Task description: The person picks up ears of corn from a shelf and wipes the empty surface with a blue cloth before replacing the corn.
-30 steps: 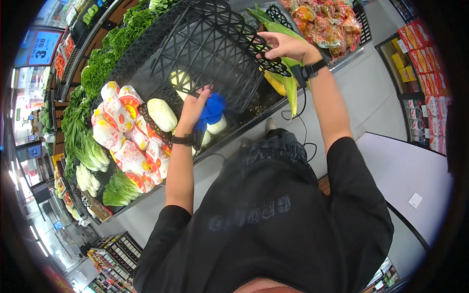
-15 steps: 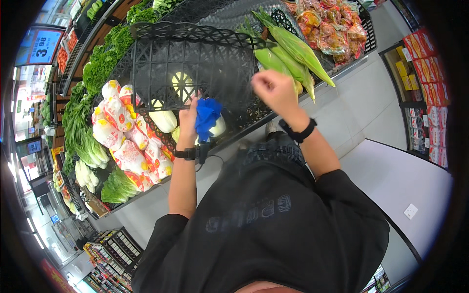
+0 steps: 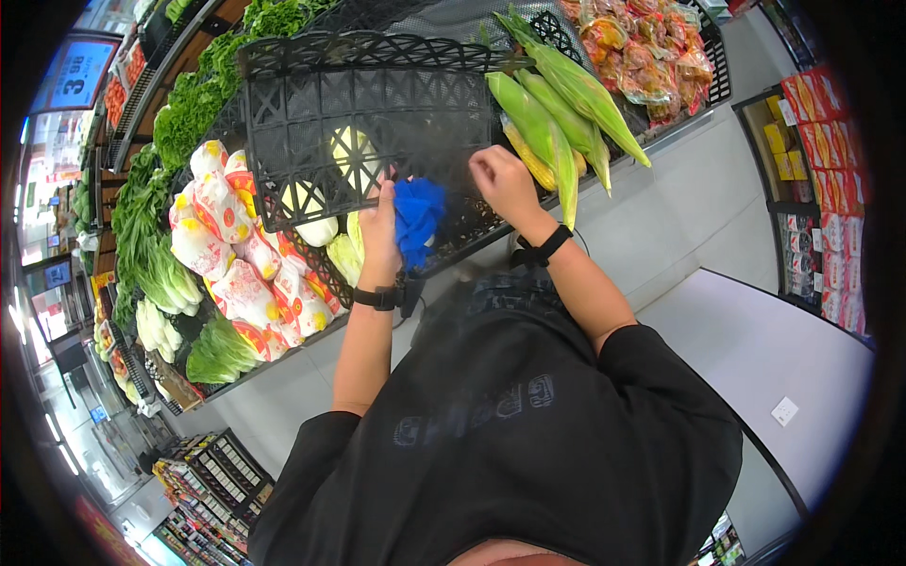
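My left hand (image 3: 380, 236) grips the near edge of a black plastic crate (image 3: 247, 141), its thumb up along the lattice. The crate is tilted up over the produce stand, and vegetables show through its openings. A crumpled blue cloth (image 3: 418, 222) is bunched at the same hand, on its right side. To the right, my right hand (image 3: 507, 186) hovers over the stand's front edge with its fingers curled in; whatever they hold, if anything, is hidden. Just beyond it lie ears of corn in green husks (image 3: 538, 118), one showing yellow kernels (image 3: 530, 158).
Pale cabbages (image 3: 316, 229) lie under the crate. Printed-wrapped produce (image 3: 247, 292) and leafy greens (image 3: 142, 226) fill the left side. Bagged red-orange goods (image 3: 651, 61) sit at the far right. A white panel (image 3: 746, 349) stands right of me; red packages (image 3: 826, 132) are shelved beyond.
My right hand has moved left and slightly down, away from the corn. My left hand, with the crate edge and blue cloth, has shifted slightly to the right. The view has shifted a little.
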`<move>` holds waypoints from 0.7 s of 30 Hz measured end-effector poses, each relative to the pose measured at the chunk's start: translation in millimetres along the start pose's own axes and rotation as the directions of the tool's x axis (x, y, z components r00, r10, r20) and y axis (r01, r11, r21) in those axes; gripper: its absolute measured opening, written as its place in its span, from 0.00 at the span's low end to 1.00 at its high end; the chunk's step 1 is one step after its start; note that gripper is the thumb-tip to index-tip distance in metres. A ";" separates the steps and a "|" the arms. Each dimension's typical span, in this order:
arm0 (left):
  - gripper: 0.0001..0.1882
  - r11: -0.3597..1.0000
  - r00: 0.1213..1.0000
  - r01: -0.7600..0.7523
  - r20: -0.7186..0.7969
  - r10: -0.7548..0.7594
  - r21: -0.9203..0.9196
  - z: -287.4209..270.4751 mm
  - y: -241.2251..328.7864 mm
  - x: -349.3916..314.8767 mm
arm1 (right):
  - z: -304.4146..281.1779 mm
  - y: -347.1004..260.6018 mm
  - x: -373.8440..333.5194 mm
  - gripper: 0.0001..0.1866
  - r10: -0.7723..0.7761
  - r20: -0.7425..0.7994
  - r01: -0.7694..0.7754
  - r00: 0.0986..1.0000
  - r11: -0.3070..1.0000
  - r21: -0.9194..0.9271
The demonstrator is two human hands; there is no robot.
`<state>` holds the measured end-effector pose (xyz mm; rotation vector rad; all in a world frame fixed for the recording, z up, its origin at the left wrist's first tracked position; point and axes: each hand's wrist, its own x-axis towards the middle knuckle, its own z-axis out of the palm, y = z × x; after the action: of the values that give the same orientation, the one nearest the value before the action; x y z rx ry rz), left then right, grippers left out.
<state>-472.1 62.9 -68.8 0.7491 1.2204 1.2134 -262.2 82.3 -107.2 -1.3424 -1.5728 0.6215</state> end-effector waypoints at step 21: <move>0.19 0.977 0.982 -0.084 -0.152 0.115 0.196 -6.6 -5.2 -28.3 | 42.7 -52.9 58.0 0.07 -0.219 0.078 0.220 0.973 0.976 0.001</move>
<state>-474.3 33.5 -67.2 0.8734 1.4620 1.2726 -321.8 130.9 -61.8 -1.1407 -1.7596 0.5360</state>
